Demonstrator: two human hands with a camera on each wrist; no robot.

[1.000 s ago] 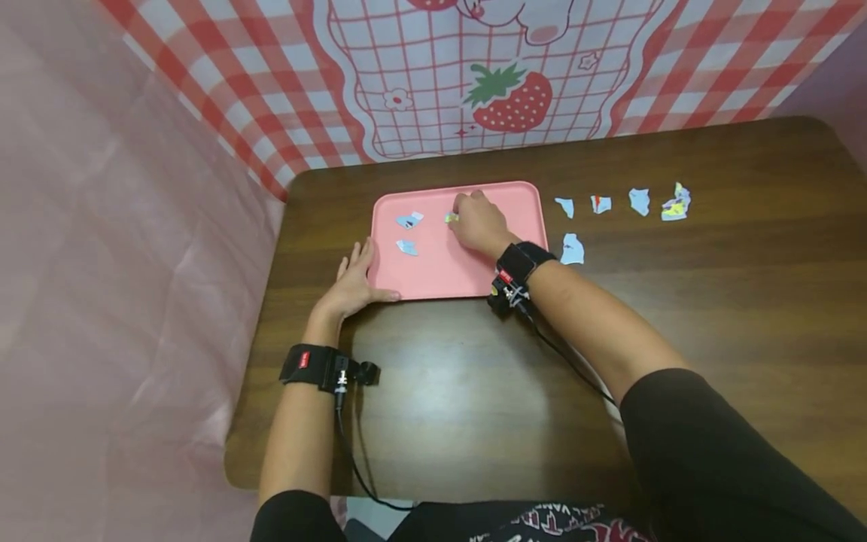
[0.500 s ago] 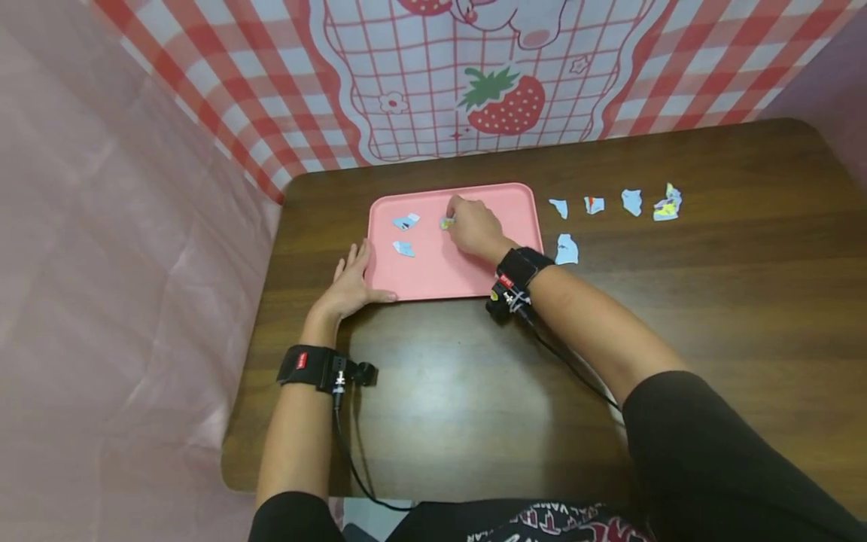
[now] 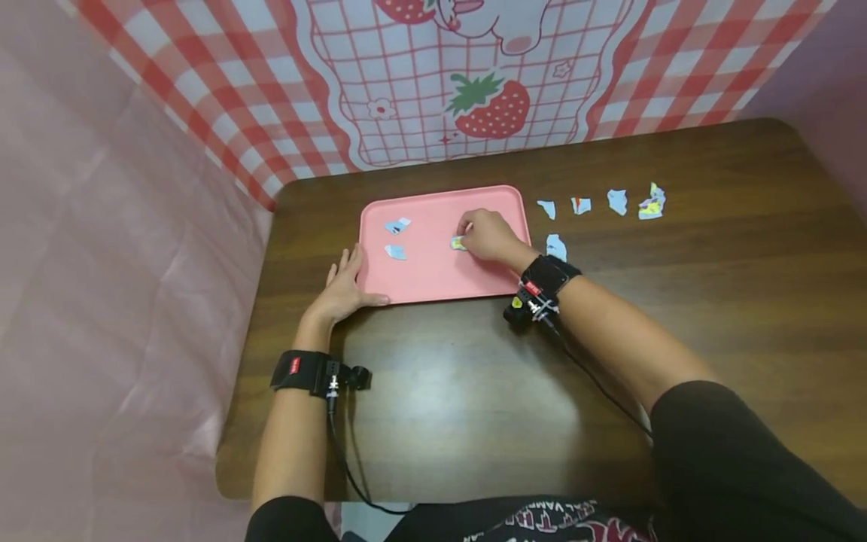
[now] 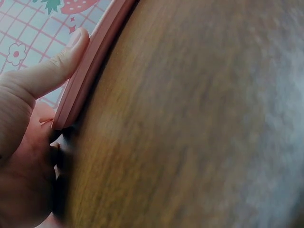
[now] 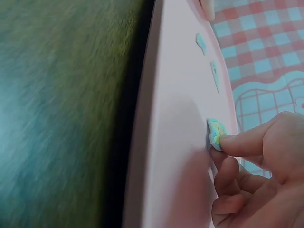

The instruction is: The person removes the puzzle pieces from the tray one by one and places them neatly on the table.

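Red-checked cloth [image 3: 223, 83] hangs behind the brown bench [image 3: 440, 436], and on the bench's left part lies a pink tray [image 3: 420, 282]. At the tray's near left corner, the left hand [image 3: 342, 290] is where it was a second ago, thumb apart from the fingers and lying along the near rim, fingers straight at the left side; it seems to be steadying the tray. What has moved is the right hand [image 3: 493, 239]: half a second ago it was farther back over the tray, and now it is closer to the near rim and a little more to the right. Its thumb and fingertips pinch a small yellow piece [image 5: 216, 133], which has travelled with it to about the tray's middle; whether the piece touches the tray cannot be told. Five scraps [image 3: 617, 202] to the tray's right and two blue bits [image 3: 396, 252] inside it have kept their places, so probably only the yellow piece's spot is being adjusted, and it looks not yet settled.
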